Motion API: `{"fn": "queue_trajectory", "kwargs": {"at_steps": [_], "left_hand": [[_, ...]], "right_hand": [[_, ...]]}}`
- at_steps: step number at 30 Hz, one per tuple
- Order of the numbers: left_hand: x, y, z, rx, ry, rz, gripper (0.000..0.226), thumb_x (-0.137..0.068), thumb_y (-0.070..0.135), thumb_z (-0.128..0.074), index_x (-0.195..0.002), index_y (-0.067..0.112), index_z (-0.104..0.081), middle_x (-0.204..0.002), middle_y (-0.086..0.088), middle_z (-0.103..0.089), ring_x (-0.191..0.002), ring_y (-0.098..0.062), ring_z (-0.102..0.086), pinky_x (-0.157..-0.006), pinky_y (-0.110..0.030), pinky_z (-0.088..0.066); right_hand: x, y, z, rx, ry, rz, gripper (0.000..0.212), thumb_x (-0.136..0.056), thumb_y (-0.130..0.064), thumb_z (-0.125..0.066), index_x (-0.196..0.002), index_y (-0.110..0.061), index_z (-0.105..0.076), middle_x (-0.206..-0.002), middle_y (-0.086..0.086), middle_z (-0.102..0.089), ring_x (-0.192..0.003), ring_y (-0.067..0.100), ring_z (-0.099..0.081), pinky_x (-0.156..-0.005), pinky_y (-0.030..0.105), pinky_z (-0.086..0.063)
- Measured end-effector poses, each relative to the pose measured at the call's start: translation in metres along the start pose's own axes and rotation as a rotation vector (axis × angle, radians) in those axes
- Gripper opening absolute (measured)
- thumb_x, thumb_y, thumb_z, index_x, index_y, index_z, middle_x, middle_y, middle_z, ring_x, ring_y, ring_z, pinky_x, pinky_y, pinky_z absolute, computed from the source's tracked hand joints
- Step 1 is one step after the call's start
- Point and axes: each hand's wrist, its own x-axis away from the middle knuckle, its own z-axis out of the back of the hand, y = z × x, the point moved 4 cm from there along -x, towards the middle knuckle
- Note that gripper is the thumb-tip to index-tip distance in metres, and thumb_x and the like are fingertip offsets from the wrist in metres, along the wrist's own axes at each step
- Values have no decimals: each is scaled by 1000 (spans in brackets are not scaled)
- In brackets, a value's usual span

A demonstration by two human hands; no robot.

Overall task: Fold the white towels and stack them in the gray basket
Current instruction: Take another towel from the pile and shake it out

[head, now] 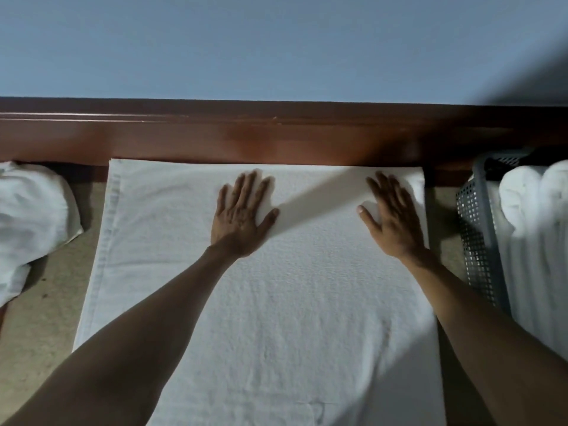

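The flat white terry towel [261, 302] lies spread with one short edge against the dark brown wooden rail [215, 133], and its long axis runs straight away from the rail toward the person. Both hands rest palms down on the end nearest the rail, fingers straight and spread, gripping nothing. The left hand [241, 213] is about mid-width and the right hand [392, 215] is at the towel's right edge. The perforated gray plastic basket [479, 229] sits below the rail's right end and holds what appear to be rolled white towels [534, 210]. The right hand is nearer to it. Judgement: the next fold carries the rail-side end along the long axis, away from the rail
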Motion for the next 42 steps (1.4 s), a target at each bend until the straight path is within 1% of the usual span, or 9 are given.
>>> {"fn": "queue_trajectory", "kwargs": {"at_steps": [6,10,16,20,24,30,34,37,42], "left_hand": [[-1,0,0,-4,0,12,70,-105,66,-21,-162,39,8,-172,6,11,-158,-16,13,-127,-53,-2],[-1,0,0,-1,-5,3,70,-105,65,-20,-163,38,9,-172,5,12,-158,-17,14,-127,-52,2],[8,-4,-3,29,-19,-29,68,-108,58,-22,-165,30,2,-173,-1,8,-159,-22,8,-127,-55,-3],[38,-33,0,40,2,-15,65,-109,55,-22,-165,29,1,-173,3,6,-159,-20,7,-127,-53,-3],[51,-91,17,25,-14,-11,67,-107,60,-26,-164,36,2,-172,11,7,-159,-15,8,-127,-51,-4],[61,-205,48,10,2,181,77,-101,74,-18,-163,35,8,-171,12,11,-158,-13,11,-128,-46,-1],[61,-251,57,28,-22,329,88,-96,81,-13,-164,28,5,-172,9,5,-159,-27,4,-128,-51,-1],[62,-248,59,-23,-55,298,87,-98,77,-9,-164,22,8,-173,3,10,-158,-30,9,-126,-55,5],[95,-173,57,40,53,208,74,-106,58,-9,-164,14,1,-172,-2,7,-158,-24,12,-125,-47,15]], "right_hand": [[1,40,6,-49,-32,-351,80,-101,-64,-29,-162,-14,-16,-169,9,-14,-157,30,-7,-127,46,-10],[-4,11,8,34,37,-451,76,-104,-54,-25,-158,-1,-25,-167,19,-17,-156,34,-10,-127,50,-9],[-5,-123,-16,-183,165,-219,54,-108,-33,-38,-148,4,-44,-158,24,-36,-149,35,-32,-122,48,-29],[-21,-190,-41,-183,24,-190,55,-107,-38,-33,-153,-10,-39,-163,17,-30,-153,30,-24,-122,51,-24],[-20,-194,-55,-66,32,-248,57,-108,-47,-31,-158,-20,-31,-168,11,-19,-156,25,-14,-126,48,-13],[-22,-194,-55,-46,62,-257,55,-105,-47,-36,-156,-26,-33,-168,6,-20,-156,26,-16,-124,47,-14],[-21,-198,-54,-71,37,-264,57,-104,-47,-32,-156,-21,-33,-168,9,-21,-155,29,-18,-124,52,-17],[-15,-219,-55,-72,10,-328,61,-105,-44,-30,-157,-12,-31,-167,18,-20,-154,35,-19,-122,57,-19],[17,-304,-64,-80,35,-153,57,-107,-39,-36,-157,-10,-34,-166,19,-22,-154,34,-22,-124,53,-18]]}}
